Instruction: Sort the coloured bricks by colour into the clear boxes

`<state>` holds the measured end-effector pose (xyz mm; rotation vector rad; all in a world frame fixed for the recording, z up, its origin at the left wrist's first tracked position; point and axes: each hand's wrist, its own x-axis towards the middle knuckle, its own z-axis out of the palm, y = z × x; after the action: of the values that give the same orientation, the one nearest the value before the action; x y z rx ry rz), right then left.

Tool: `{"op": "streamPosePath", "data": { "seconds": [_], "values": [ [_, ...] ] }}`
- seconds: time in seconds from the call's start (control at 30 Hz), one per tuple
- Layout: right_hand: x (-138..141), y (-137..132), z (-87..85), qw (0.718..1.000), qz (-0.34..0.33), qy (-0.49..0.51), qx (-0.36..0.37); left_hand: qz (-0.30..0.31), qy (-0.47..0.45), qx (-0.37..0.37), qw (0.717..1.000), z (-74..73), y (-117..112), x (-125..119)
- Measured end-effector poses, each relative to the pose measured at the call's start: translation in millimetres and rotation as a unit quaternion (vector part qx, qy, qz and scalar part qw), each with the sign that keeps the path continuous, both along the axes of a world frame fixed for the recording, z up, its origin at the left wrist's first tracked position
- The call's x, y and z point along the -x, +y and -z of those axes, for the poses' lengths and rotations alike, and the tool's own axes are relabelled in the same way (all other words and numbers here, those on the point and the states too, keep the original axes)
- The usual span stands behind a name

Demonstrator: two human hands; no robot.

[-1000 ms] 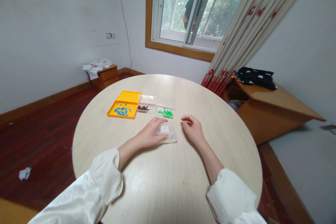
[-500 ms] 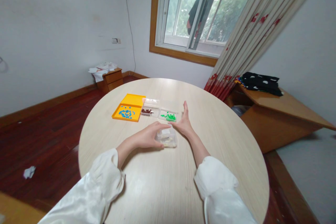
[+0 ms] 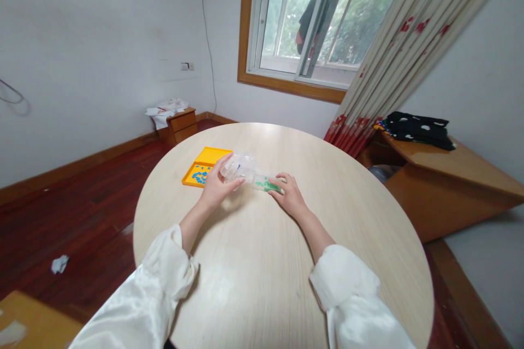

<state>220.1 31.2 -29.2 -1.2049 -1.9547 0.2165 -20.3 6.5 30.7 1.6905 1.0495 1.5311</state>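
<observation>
My left hand (image 3: pixel 216 188) grips a clear plastic box (image 3: pixel 244 162), raised over the spot between the yellow case and the green pieces. Blurring hides what lies inside it. Beside it, my right hand (image 3: pixel 291 196) curls its fingers over the right side of a second clear box (image 3: pixel 257 183) holding small green pieces (image 3: pixel 271 185). An opened yellow case (image 3: pixel 213 154) with small blue pieces (image 3: pixel 200 177) lies left of these, partly behind my left hand. The box of brown pieces is hidden behind my left hand and the raised box.
Everything stands on a round pale wooden table (image 3: pixel 270 272). A small cabinet (image 3: pixel 183 121) with papers is beyond it at the left. To the right, a tilted brown desk (image 3: pixel 454 191) carries black cloth (image 3: pixel 421 128). A curtain (image 3: pixel 376 60) hangs beside the window.
My left hand has lifted the clear box from the table's near side and carried it forward and left. My right hand has moved down onto the box of green pieces.
</observation>
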Motion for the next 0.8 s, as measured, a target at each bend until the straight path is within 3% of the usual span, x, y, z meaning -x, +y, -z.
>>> {"op": "streamPosePath", "data": {
  "seconds": [0.23,0.33,0.43,0.53,0.63,0.8],
  "values": [
    [-1,-12,6.7,0.996,-0.026,0.050,0.076,0.029,0.031,0.003,0.999,8.3,-3,-8],
    [3,-33,2.2,0.994,-0.050,0.057,0.081,0.038,0.093,-0.023,0.995,11.6,-8,-13],
    [9,-53,-4.6,0.990,-0.078,0.069,0.096,0.091,0.179,-0.045,0.979,12.7,-16,-19],
    [13,-62,-8.1,0.976,-0.079,0.133,0.154,0.142,0.236,-0.049,0.960,14.4,-22,-24],
    [13,-62,-7.3,0.952,-0.081,0.211,0.205,0.150,0.258,-0.045,0.953,17.9,-23,-25],
    [7,-61,-11.3,0.931,-0.114,0.233,0.255,0.182,0.268,-0.029,0.946,19.8,-19,-19]
  ]
}}
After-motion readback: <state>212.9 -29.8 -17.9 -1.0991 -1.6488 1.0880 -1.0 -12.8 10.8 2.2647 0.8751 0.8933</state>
